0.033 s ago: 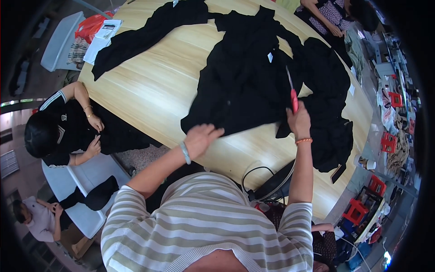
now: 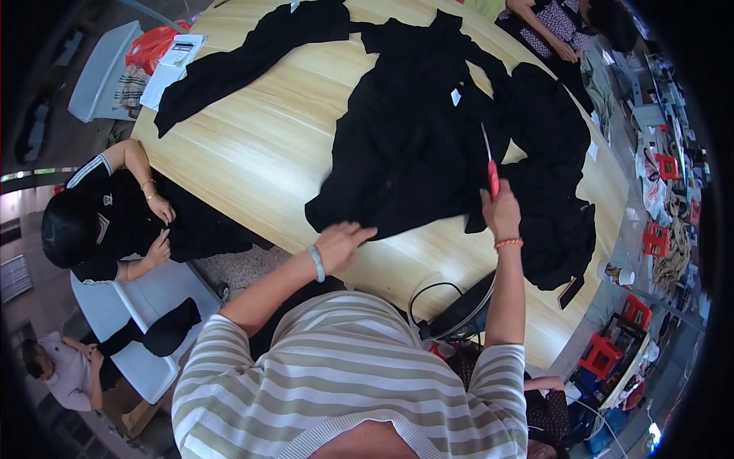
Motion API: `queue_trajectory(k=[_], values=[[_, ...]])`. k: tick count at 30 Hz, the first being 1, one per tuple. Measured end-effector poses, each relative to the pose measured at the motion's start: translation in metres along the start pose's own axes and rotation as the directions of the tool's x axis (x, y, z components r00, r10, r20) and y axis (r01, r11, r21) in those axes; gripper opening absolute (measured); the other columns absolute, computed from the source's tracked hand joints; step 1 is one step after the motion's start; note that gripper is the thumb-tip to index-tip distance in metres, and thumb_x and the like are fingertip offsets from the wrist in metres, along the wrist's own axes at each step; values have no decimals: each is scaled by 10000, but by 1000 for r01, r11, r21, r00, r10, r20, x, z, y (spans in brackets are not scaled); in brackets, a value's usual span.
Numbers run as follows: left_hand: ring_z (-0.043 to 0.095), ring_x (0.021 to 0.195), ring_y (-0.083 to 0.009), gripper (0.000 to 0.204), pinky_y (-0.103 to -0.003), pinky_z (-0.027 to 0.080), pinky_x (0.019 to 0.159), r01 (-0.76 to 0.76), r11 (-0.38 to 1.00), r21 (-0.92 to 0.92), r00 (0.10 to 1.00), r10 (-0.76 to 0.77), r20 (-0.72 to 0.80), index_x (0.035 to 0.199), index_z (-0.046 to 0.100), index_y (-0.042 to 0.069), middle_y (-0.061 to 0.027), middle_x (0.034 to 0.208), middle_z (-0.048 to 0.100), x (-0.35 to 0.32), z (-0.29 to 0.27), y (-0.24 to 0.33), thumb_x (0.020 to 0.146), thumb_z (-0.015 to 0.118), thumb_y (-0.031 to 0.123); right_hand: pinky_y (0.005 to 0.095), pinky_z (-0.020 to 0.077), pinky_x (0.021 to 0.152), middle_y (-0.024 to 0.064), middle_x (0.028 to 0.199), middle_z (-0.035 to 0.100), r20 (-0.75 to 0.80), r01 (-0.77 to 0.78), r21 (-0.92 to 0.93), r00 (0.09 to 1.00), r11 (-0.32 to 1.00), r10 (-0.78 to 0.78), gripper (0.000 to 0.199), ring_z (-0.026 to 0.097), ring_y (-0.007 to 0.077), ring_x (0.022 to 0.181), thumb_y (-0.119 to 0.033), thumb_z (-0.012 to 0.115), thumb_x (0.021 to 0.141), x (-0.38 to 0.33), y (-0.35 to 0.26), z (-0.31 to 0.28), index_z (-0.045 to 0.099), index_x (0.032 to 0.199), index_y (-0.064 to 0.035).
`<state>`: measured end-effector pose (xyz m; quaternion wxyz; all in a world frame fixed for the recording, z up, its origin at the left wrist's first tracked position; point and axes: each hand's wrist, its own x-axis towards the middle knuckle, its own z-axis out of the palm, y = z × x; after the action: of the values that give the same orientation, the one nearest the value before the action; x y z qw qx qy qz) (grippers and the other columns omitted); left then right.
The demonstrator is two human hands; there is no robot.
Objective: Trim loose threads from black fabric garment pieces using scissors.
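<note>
1. Head view: we see our left hand laid flat, fingers together & stretched out, pressing the near edge of the black garment on the counter. It grips nothing, just rests on the cloth. A pale wristband sits on that wrist.
2. Our right hand is closed round the red handles of the scissors; blades point up & away from us, over the black cloth. An orange bead bracelet is on that wrist.
3. The garment lies spread across the middle of the light wood counter, w/ a small white tag near its upper centre. Its lower hem runs between our two hands.
4. More black cloth is piled to the right of the scissors, touching the main garment, reaching near the counter's right edge.
5. Another black piece lies stretched out at upper left of the counter, apart from our hands.
6. A black cable loops at the near counter edge, just below the right arm.
7. Left of the counter a seated person in black holds dark cloth w/ both hands; another person sits at lower left.
8. Far side, top right: a further person's hands at the counter edge.
9. Upper left, off the counter: a red bag & white papers.
</note>
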<state>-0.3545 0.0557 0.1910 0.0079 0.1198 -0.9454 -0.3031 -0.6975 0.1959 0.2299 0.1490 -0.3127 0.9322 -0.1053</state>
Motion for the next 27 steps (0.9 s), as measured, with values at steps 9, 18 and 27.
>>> queue_trajectory(k=[9, 18, 27], values=[[638, 877, -211, 529, -299, 530, 725, 208, 724, -658, 870, -444, -214, 1262, 552, 27, -127, 1009, 626, 73, 70, 7, 784, 758, 124, 491, 492, 652, 218, 784, 667, 101, 63, 156, 992, 986, -80, 348, 652, 425, 760, -371, 604, 926, -65, 3, 13, 570, 1073, -57], [455, 651, -57, 320, -212, 431, 620, 240, 252, -937, 664, -748, -31, 994, 559, 4, 39, 719, 484, 111, 104, -52, 759, 775, 14, 501, 495, 775, 238, 902, 665, 620, 369, 66, 713, 927, -328, 398, 638, 424, 862, -408, 585, 903, -120, -27, -8, 618, 1103, -66], [530, 726, -46, 230, -197, 458, 701, 63, 181, -981, 610, -785, -106, 1099, 638, 30, 33, 808, 606, 90, 125, -69, 879, 690, 77, 478, 500, 827, 221, 923, 683, 682, 324, 109, 663, 940, -308, 454, 655, 405, 901, -463, 579, 895, -115, -47, -12, 624, 1048, -38]])
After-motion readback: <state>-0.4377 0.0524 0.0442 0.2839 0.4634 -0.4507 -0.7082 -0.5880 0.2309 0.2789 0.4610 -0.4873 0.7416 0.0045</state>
